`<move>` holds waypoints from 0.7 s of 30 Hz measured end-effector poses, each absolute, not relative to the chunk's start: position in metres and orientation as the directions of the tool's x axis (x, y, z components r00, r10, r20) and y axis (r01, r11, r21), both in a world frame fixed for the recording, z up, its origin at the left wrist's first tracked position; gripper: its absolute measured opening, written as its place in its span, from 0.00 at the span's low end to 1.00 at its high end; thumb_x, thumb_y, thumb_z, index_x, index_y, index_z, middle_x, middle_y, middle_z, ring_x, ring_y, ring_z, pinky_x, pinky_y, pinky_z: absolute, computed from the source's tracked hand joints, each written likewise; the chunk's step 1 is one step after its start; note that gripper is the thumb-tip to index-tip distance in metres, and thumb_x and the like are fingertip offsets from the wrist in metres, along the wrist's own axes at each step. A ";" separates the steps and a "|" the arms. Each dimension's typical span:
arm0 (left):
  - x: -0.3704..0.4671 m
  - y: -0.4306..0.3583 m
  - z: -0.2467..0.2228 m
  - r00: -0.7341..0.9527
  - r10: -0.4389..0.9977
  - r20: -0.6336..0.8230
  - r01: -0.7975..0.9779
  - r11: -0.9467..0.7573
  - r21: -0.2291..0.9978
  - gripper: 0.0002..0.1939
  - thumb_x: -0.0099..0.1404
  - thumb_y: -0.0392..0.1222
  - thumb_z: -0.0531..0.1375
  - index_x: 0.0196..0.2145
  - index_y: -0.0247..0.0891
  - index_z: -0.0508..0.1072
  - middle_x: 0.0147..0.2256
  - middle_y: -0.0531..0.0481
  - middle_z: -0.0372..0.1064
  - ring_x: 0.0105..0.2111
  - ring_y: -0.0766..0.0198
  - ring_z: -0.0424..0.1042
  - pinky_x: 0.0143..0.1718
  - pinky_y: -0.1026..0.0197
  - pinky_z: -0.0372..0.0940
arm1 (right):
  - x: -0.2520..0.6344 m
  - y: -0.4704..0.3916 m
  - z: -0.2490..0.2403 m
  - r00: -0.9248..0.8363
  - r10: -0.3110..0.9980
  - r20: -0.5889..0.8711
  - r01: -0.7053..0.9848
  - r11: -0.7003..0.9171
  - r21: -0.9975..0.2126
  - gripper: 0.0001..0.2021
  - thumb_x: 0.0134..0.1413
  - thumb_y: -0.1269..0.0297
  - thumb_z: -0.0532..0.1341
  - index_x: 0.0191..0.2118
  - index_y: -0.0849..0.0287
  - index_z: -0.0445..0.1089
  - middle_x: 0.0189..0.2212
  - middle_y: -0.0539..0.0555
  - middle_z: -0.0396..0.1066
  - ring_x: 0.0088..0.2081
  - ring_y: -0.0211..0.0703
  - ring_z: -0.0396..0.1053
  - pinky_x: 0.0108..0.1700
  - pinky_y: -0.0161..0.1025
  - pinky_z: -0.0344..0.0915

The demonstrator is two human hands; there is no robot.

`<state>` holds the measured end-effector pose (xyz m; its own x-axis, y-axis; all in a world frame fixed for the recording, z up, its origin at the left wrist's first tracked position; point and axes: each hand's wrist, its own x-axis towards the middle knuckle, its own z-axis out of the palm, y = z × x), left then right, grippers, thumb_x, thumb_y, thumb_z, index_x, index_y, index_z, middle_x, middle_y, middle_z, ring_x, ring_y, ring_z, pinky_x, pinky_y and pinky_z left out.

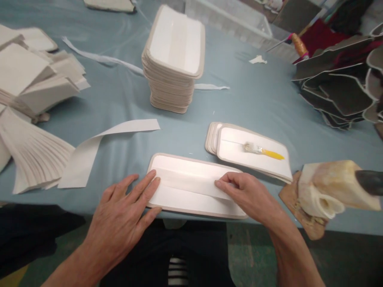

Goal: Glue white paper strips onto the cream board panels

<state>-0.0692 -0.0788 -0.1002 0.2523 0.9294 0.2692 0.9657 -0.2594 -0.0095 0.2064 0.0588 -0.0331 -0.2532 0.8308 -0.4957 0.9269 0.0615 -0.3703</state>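
Note:
A white panel (191, 203) with rounded corners and a beige edge lies flat at the table's front edge. Along its middle runs a pale strip (182, 180). My left hand (128, 211) is open, its fingers spread, with the fingertips pressing on the strip and panel at the left end. Thumb and forefinger of my right hand (245, 193) pinch the strip near its right end, over the panel. Just behind, a brush (263, 151) with a yellow handle rests on a small stack of similar panels (233, 135).
A tall stack of panels (176, 44) stands at the back. Fanned strips (36, 151), a loose curved strip (86, 155) and cut pieces (26, 71) lie left. At right are a glue-stained container (326, 183), dark folded pieces (338, 87) and a thread spool (299, 46). A clear bin (230, 18) is behind.

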 end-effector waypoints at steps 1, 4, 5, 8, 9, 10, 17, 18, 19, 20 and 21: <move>-0.070 -0.079 -0.100 0.265 0.928 0.264 0.963 -0.269 -0.021 0.26 0.76 0.49 0.47 0.62 0.33 0.69 0.65 0.44 0.66 0.54 0.39 0.68 0.47 0.44 0.60 | 0.215 0.059 -0.035 -0.253 0.832 -0.494 0.922 0.052 -0.384 0.20 0.59 0.44 0.54 0.28 0.54 0.70 0.25 0.50 0.69 0.29 0.43 0.64 0.32 0.39 0.52; -0.072 -0.078 -0.099 0.286 0.924 0.253 0.958 -0.285 -0.042 0.26 0.76 0.49 0.47 0.63 0.34 0.69 0.66 0.43 0.65 0.55 0.38 0.68 0.46 0.43 0.61 | 0.236 0.060 -0.039 -0.260 0.841 -0.475 0.897 0.028 -0.442 0.20 0.59 0.44 0.55 0.28 0.55 0.70 0.25 0.50 0.69 0.29 0.43 0.63 0.31 0.38 0.52; -0.072 -0.078 -0.099 0.289 0.926 0.244 0.957 -0.287 -0.046 0.26 0.75 0.49 0.47 0.63 0.34 0.69 0.65 0.43 0.66 0.55 0.37 0.68 0.46 0.43 0.61 | 0.242 0.060 -0.039 -0.266 0.841 -0.470 0.883 0.018 -0.469 0.20 0.58 0.45 0.56 0.28 0.55 0.70 0.26 0.50 0.69 0.30 0.42 0.63 0.31 0.38 0.53; -0.075 -0.078 -0.099 0.288 0.933 0.215 0.957 -0.286 -0.042 0.26 0.75 0.48 0.48 0.65 0.37 0.66 0.65 0.44 0.66 0.56 0.37 0.68 0.46 0.43 0.62 | 0.256 0.059 -0.041 -0.298 0.833 -0.466 0.828 -0.017 -0.561 0.19 0.58 0.46 0.56 0.28 0.56 0.69 0.26 0.49 0.67 0.30 0.41 0.63 0.32 0.37 0.55; -0.076 -0.078 -0.099 0.288 0.935 0.210 0.957 -0.287 -0.034 0.27 0.75 0.48 0.48 0.67 0.38 0.63 0.65 0.45 0.66 0.56 0.37 0.68 0.47 0.42 0.63 | 0.260 0.060 -0.041 -0.318 0.824 -0.469 0.804 -0.028 -0.594 0.19 0.58 0.46 0.56 0.28 0.57 0.69 0.26 0.49 0.66 0.31 0.41 0.62 0.33 0.37 0.55; -0.077 -0.078 -0.100 0.285 0.936 0.204 0.958 -0.286 -0.026 0.28 0.75 0.48 0.48 0.68 0.41 0.61 0.65 0.46 0.66 0.56 0.37 0.68 0.48 0.42 0.63 | 0.264 0.060 -0.041 -0.337 0.815 -0.471 0.782 -0.036 -0.622 0.19 0.58 0.47 0.56 0.29 0.57 0.69 0.26 0.49 0.66 0.31 0.41 0.62 0.33 0.37 0.56; -0.078 -0.077 -0.100 0.247 0.959 0.141 0.969 -0.248 -0.011 0.31 0.75 0.46 0.47 0.73 0.50 0.48 0.67 0.47 0.64 0.56 0.37 0.67 0.50 0.40 0.61 | 0.285 0.061 -0.049 -0.312 0.853 -0.419 0.806 0.005 -0.592 0.16 0.59 0.51 0.54 0.28 0.57 0.68 0.26 0.49 0.67 0.31 0.42 0.63 0.33 0.39 0.53; -0.078 -0.077 -0.100 0.238 0.962 0.137 0.971 -0.239 -0.007 0.31 0.75 0.46 0.47 0.73 0.52 0.48 0.67 0.48 0.64 0.57 0.37 0.67 0.51 0.40 0.61 | 0.287 0.061 -0.050 -0.298 0.859 -0.416 0.815 0.002 -0.579 0.16 0.59 0.51 0.54 0.28 0.56 0.67 0.26 0.49 0.66 0.31 0.42 0.62 0.33 0.39 0.52; -0.079 -0.077 -0.101 0.230 0.964 0.135 0.973 -0.232 -0.001 0.31 0.75 0.46 0.47 0.73 0.54 0.47 0.67 0.48 0.64 0.57 0.37 0.67 0.51 0.40 0.61 | 0.288 0.061 -0.051 -0.283 0.866 -0.413 0.821 -0.004 -0.571 0.16 0.60 0.52 0.54 0.27 0.56 0.66 0.25 0.48 0.66 0.30 0.41 0.62 0.32 0.39 0.51; -0.080 -0.077 -0.101 0.225 0.965 0.134 0.974 -0.228 0.009 0.31 0.74 0.47 0.47 0.73 0.55 0.47 0.67 0.49 0.63 0.57 0.37 0.67 0.51 0.40 0.61 | 0.290 0.061 -0.052 -0.268 0.873 -0.407 0.824 -0.011 -0.566 0.16 0.60 0.52 0.55 0.26 0.56 0.65 0.25 0.48 0.66 0.29 0.41 0.62 0.32 0.39 0.50; -0.081 -0.077 -0.102 0.216 0.967 0.133 0.975 -0.220 0.023 0.32 0.74 0.48 0.47 0.73 0.57 0.47 0.67 0.50 0.63 0.58 0.37 0.67 0.52 0.39 0.61 | 0.291 0.061 -0.053 -0.251 0.881 -0.400 0.825 -0.021 -0.565 0.16 0.60 0.52 0.55 0.26 0.56 0.65 0.24 0.48 0.66 0.29 0.41 0.61 0.32 0.39 0.50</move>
<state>-0.0810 -0.0770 -0.1017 0.2156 0.9674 0.1327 0.9751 -0.2205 0.0228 0.2911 0.0607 -0.0531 -0.2510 0.8813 -0.4004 0.8251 -0.0215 -0.5645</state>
